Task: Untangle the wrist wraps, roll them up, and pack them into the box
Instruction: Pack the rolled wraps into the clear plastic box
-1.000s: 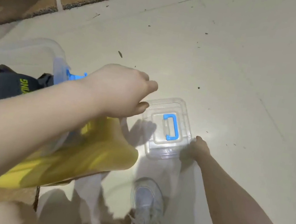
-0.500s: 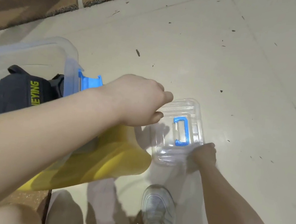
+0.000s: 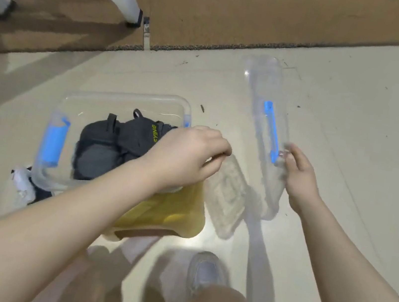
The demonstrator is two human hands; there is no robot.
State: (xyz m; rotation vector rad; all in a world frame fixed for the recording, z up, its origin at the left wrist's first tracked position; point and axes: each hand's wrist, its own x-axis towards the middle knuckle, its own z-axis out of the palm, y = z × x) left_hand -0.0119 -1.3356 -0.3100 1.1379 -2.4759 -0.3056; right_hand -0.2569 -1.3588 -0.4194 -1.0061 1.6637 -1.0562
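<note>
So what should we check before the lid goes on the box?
1. Wrist wraps inside the box: ok.
2. Wraps below the rim: cannot tell.
3. Right hand grips the lid: ok.
4. Lid lined up over the box: not ok, it is off to the right and tilted.
5. Left hand clear of the rim: not ok, it rests there.
6. Blue latch intact: ok.

I'm seeing the box (image 3: 123, 97) mouth lying open from above, wrist wraps (image 3: 116, 143) filling its bottom. Left hand (image 3: 187, 156) is blocking the right rim; the lid (image 3: 268, 135) in the right hand (image 3: 298, 177) is standing tilted beside it. Bare floor (image 3: 363, 150) is spreading rightward.
</note>
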